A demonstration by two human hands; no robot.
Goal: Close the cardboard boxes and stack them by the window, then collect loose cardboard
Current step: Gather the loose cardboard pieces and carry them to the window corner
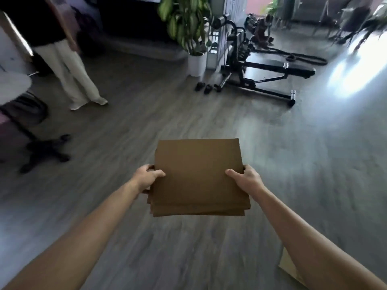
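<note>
A stack of flat cardboard sheets [199, 176] is held level in front of the person, above the grey wooden floor [272, 164], its layered near edges showing several pieces. The left hand [146, 177] grips the stack's left edge, thumb lying on the top sheet and fingers [149, 167] curled under the side. The right hand [247, 178] holds the right edge the same way, thumb on top and fingers wrapped round the rim. Another piece of cardboard [290, 268] lies on the floor at the lower right, partly hidden by the right forearm. Farther off stand a black exercise bench [272, 73], a potted plant [188, 28] in a white pot, and an office chair [31, 126]. A second person's legs [73, 74] show at upper left.
</note>
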